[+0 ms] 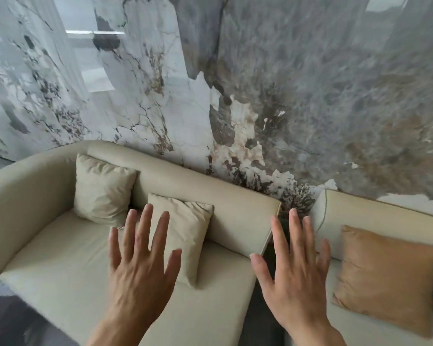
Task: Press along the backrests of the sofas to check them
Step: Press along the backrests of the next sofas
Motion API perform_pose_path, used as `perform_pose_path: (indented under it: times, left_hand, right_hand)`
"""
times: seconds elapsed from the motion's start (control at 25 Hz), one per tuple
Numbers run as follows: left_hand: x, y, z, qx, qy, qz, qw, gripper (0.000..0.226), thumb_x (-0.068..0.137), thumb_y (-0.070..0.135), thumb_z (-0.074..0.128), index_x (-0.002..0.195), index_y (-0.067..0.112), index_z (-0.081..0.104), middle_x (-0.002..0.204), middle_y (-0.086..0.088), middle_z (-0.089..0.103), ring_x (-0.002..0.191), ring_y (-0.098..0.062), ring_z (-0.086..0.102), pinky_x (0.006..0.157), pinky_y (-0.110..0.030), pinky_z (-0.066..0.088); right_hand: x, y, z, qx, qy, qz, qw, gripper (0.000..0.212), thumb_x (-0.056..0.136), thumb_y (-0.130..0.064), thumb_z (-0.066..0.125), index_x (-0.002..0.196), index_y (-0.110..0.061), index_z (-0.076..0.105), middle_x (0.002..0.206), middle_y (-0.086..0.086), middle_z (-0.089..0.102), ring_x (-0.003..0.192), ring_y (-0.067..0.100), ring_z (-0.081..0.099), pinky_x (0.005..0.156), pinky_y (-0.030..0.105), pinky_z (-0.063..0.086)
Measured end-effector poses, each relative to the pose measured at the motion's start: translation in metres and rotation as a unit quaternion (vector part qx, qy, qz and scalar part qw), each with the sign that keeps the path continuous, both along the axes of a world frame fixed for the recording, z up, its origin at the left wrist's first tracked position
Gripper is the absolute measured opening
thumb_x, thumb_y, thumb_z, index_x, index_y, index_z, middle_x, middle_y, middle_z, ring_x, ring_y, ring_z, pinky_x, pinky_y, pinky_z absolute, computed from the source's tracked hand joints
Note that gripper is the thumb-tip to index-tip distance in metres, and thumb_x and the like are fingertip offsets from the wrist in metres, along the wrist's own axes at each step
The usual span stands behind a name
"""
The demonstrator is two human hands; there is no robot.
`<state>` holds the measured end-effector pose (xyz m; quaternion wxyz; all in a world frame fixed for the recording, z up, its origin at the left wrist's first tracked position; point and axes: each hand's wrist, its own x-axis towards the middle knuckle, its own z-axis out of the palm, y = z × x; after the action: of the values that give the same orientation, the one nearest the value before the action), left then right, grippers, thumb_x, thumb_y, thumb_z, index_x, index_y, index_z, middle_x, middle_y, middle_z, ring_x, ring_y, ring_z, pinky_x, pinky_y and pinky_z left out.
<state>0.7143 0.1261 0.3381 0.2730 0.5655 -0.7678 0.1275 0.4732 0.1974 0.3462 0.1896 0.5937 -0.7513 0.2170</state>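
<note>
Two cream sofas stand side by side against a marbled wall. The left sofa's backrest (203, 193) runs from upper left to centre. The right sofa's backrest (385, 213) starts at right of centre. My left hand (141, 260) hovers flat with fingers spread over the left sofa's seat, in front of a cream cushion (185, 228). My right hand (295, 278) is spread open above the gap between the sofas. Neither hand touches a backrest or holds anything.
A second cream cushion (103, 188) leans in the left sofa's corner by its curved armrest (23, 196). A tan cushion (385, 278) lies on the right sofa. A narrow dark gap (263, 318) separates the sofas. The marbled wall (260, 96) rises directly behind.
</note>
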Motion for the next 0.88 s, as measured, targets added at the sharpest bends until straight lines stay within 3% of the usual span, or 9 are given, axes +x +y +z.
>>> perform_pose_path:
  times: [0.2, 0.44, 0.68, 0.88]
  left_hand:
    - [-0.001, -0.083, -0.013, 0.027, -0.001, -0.078, 0.997, 0.064, 0.089, 0.043, 0.042, 0.146, 0.013, 0.043, 0.157, -0.015, 0.032, 0.146, -0.038, 0.024, 0.116, -0.061, 0.019]
    - [-0.063, -0.152, -0.038, 0.044, -0.035, -0.148, 0.987, 0.063, 0.091, 0.045, 0.039, 0.146, 0.015, 0.041, 0.157, -0.015, 0.033, 0.145, -0.036, 0.025, 0.115, -0.06, 0.019]
    - [-0.156, -0.21, -0.084, 0.066, -0.068, -0.161, 0.982, 0.062, 0.09, 0.042, 0.042, 0.145, 0.014, 0.042, 0.157, -0.014, 0.032, 0.146, -0.033, 0.024, 0.115, -0.056, 0.018]
    - [-0.211, -0.276, -0.149, 0.099, -0.076, -0.145, 0.982, 0.063, 0.092, 0.043, 0.041, 0.147, 0.014, 0.041, 0.158, -0.015, 0.03, 0.147, -0.034, 0.022, 0.114, -0.061, 0.021]
  right_hand:
    - [0.014, -0.047, 0.006, 0.01, 0.015, -0.077, 0.997, 0.071, 0.089, -0.056, 0.039, 0.148, -0.016, 0.038, 0.159, 0.013, 0.025, 0.147, 0.032, 0.021, 0.11, 0.061, 0.019]
    - [-0.025, -0.104, -0.017, 0.016, -0.002, -0.131, 0.991, 0.071, 0.089, -0.056, 0.037, 0.147, -0.015, 0.04, 0.158, 0.013, 0.026, 0.145, 0.032, 0.021, 0.109, 0.063, 0.023]
    - [-0.117, -0.18, -0.075, 0.034, -0.055, -0.109, 0.992, 0.073, 0.089, -0.057, 0.037, 0.149, -0.016, 0.036, 0.16, 0.013, 0.024, 0.146, 0.034, 0.021, 0.107, 0.065, 0.022]
    - [-0.183, -0.24, -0.145, 0.086, -0.048, -0.098, 0.99, 0.073, 0.089, -0.056, 0.038, 0.149, -0.015, 0.036, 0.159, 0.014, 0.024, 0.146, 0.034, 0.021, 0.11, 0.063, 0.018]
